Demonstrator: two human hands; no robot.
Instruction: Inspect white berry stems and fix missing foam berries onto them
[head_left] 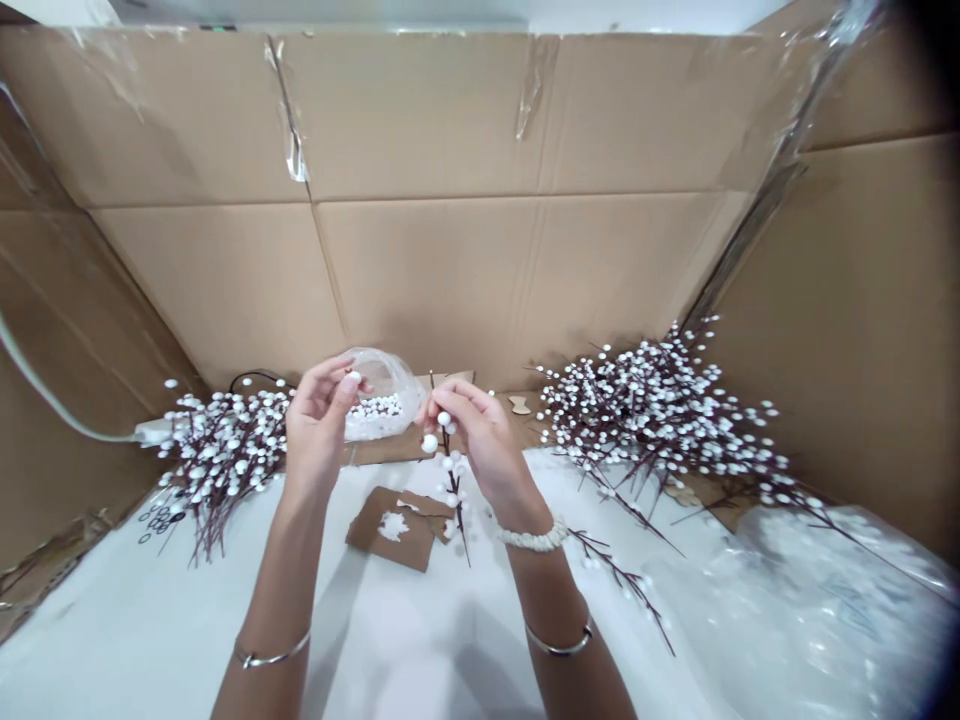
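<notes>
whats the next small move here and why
Probably bring the left hand across to the berry stem: it seems to pinch a small white berry, while the right hand holds the stem, a short way off.

Partly Out of Sight

The right hand (484, 430) hides part of the berried sprig (453, 480). The left hand (315, 425) covers one side of the clear bag (384, 385); what its fingertips hold, if anything, is too small to tell. Blurred plastic wrapping (832, 610) runs past the bottom edge.

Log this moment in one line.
left hand: by plastic bag, grip unclear | right hand: holding berry twig | table: cardboard scrap, twig bunches
</notes>
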